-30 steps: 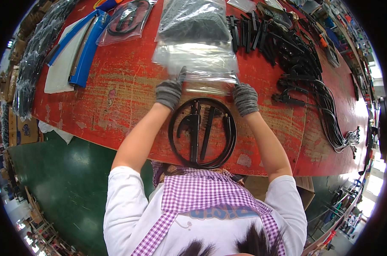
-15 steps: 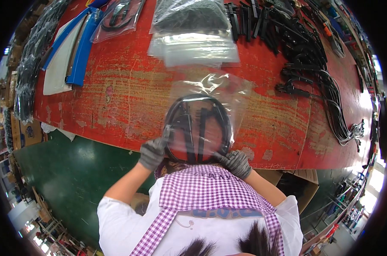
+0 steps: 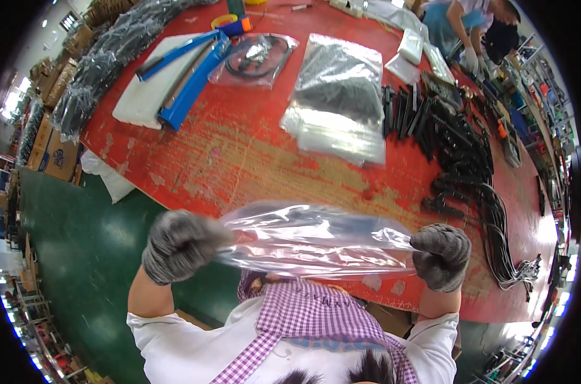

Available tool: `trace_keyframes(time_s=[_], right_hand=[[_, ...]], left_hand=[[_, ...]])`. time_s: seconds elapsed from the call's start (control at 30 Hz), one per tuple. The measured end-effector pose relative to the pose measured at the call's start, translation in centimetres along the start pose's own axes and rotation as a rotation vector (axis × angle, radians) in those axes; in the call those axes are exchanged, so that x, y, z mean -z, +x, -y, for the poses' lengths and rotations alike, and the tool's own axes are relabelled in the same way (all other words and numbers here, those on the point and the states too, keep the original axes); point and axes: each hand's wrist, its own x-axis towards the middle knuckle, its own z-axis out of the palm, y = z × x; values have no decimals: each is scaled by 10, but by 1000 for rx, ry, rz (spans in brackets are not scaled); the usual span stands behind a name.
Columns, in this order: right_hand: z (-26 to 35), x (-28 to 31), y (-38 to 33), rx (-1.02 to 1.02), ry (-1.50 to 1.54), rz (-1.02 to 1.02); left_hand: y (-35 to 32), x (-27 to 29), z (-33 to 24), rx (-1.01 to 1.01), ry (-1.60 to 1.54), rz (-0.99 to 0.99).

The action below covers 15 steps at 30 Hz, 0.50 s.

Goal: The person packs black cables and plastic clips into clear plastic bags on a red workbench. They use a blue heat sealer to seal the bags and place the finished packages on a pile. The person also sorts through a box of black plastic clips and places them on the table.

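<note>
A clear plastic bag (image 3: 322,238) is stretched sideways above the table's near edge, in front of my chest. My left hand (image 3: 183,246), in a grey knit glove and smeared a little by motion, pinches its left end. At the other end, my gloved right hand (image 3: 441,256) has its fingers closed on the bag's edge. Bright reflections run along the film, and I cannot make out what lies inside it. Past the bag, a stack of clear bags (image 3: 341,96) lies flat on the table.
On the red worn table (image 3: 252,166), a blue sealer-like tool (image 3: 191,86) rests left on a white slab. A bagged black cable (image 3: 258,59) lies beside it. Black parts (image 3: 457,144) and grey cables (image 3: 505,243) pile up right. Another person (image 3: 460,29) works at the far right.
Both hands have risen and spread apart, lifting the bag off the table and pulling it taut. The black coil and strips seen through it before no longer show. My view has tilted farther up.
</note>
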Motion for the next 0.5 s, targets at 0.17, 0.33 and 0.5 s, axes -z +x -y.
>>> trace_keyframes(time_s=[0.17,0.33,0.5], right_hand=[[-42,-18,73,-235,133,72],[-107,-29,165,-314,158,-105],[-127,-83,215,-246,262,-367]], left_hand=[[84,5,48,415,265,72],[177,14,97,446,228,-270],[206,48,168,247,523,-591]])
